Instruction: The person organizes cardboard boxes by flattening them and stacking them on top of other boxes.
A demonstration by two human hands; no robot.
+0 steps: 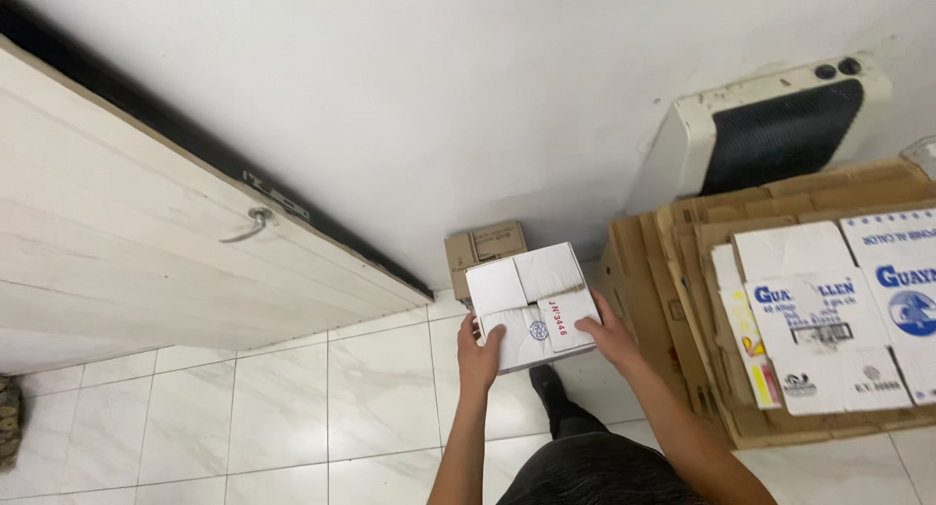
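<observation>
Both hands held a white cardboard box (531, 305) out in front of the person, above the tiled floor (244, 407). The left hand (479, 354) gripped the box's near left corner, thumb lying on the top flap and fingers wrapped under the edge. The right hand (611, 334) clasped the near right side in the same way, its thumb resting on top. The box's four top flaps were folded shut, so nothing of its contents showed; the flaps met in a cross at the middle, and a round blue stamp and a line of red characters marked the near flaps.

Just beyond the white box, against the white wall (439, 105), a small brown carton (478, 247) stood on the floor, also closed, partly hidden behind the held box. To the right, a stack of flattened cardboard boxes (809, 320), brown and white with printed panels, leaned together on the floor near the right hand. Behind that stack a white wall heater with a dark grille (770, 130) hung on the wall. To the left stood a pale wooden door (127, 242) with a metal lever handle (249, 224).
</observation>
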